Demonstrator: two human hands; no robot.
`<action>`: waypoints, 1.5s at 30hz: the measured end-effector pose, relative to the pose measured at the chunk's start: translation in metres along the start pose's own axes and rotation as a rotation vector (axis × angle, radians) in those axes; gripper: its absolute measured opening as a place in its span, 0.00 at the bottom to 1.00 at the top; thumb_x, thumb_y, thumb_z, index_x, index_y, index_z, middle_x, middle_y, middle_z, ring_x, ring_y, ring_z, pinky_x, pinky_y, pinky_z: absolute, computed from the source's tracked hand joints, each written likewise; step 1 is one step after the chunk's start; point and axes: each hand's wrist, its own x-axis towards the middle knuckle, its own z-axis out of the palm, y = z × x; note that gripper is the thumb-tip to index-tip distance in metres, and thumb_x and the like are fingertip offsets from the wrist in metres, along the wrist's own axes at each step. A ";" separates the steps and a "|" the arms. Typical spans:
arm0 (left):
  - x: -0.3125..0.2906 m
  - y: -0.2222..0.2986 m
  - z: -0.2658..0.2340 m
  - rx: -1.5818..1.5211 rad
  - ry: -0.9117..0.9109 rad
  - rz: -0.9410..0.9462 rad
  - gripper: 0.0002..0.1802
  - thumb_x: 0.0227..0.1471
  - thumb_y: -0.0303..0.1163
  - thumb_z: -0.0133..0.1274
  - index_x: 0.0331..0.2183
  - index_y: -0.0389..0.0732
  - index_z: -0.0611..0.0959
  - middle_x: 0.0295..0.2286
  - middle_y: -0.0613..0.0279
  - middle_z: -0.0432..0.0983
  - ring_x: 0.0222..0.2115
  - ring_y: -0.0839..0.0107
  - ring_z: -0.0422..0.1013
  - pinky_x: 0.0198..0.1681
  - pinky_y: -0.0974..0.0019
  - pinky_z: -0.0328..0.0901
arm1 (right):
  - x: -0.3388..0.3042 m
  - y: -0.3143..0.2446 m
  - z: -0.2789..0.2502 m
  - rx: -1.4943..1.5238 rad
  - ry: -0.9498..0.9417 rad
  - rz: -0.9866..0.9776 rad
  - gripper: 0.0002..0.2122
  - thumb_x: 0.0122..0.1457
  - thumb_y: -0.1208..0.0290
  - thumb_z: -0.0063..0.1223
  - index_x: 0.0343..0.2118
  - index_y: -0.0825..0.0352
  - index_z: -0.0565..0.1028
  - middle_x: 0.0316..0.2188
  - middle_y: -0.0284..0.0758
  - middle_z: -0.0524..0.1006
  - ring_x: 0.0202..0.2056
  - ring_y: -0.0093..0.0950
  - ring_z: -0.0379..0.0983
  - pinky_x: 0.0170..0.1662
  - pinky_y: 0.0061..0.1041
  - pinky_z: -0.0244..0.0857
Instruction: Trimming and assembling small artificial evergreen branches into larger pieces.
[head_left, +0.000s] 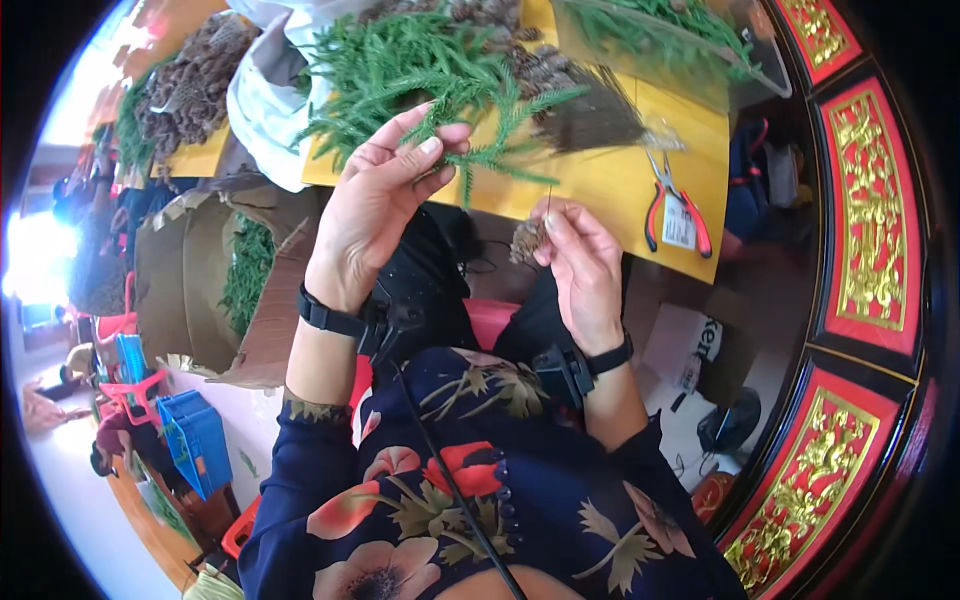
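Observation:
My left hand (385,185) pinches a green artificial pine sprig (500,135), whose needled branches spread out to the right over the table edge. Lower and to the right, my right hand (580,255) is closed on a small brown pine cone (527,240) with a thin dark wire standing up from it. Sprig and cone are apart. Beyond my left hand lies a heap of green pine sprigs (400,75). To the right of my right hand, red-handled pliers (672,205) rest on the yellow table (610,210).
Dark thin wires (597,112) and brown pine cones (545,72) lie farther back. A clear bin (690,75) of greenery stands at the back right. At left are a white sack (262,105) and an open cardboard box (185,270). Red-and-gold carved panels (872,210) line the right.

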 end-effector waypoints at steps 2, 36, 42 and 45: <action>0.001 -0.012 -0.002 0.060 -0.011 0.003 0.15 0.56 0.28 0.50 0.46 0.40 0.72 0.37 0.57 0.78 0.36 0.77 0.71 0.39 0.75 0.64 | 0.001 -0.002 -0.002 0.022 -0.013 -0.047 0.08 0.62 0.72 0.46 0.39 0.70 0.73 0.36 0.30 0.73 0.30 0.15 0.63 0.33 0.15 0.56; -0.029 -0.078 0.029 0.383 0.128 0.200 0.07 0.55 0.29 0.52 0.36 0.37 0.78 0.25 0.71 0.71 0.26 0.84 0.63 0.32 0.80 0.56 | -0.005 -0.001 0.003 -0.715 0.265 -0.082 0.05 0.54 0.76 0.57 0.28 0.72 0.76 0.19 0.25 0.73 0.20 0.10 0.65 0.24 0.12 0.58; -0.030 -0.081 0.025 0.309 0.075 0.114 0.09 0.56 0.30 0.51 0.38 0.37 0.78 0.26 0.71 0.71 0.23 0.83 0.61 0.30 0.79 0.55 | -0.006 0.003 0.007 -0.794 0.309 -0.224 0.04 0.52 0.77 0.57 0.27 0.71 0.76 0.18 0.28 0.74 0.19 0.13 0.66 0.22 0.15 0.59; -0.028 -0.081 0.024 0.219 0.050 -0.024 0.10 0.56 0.30 0.51 0.39 0.36 0.78 0.27 0.72 0.71 0.23 0.83 0.60 0.29 0.80 0.55 | -0.007 0.005 0.007 -0.903 0.314 -0.344 0.03 0.51 0.77 0.58 0.27 0.70 0.76 0.19 0.31 0.75 0.18 0.17 0.68 0.22 0.17 0.60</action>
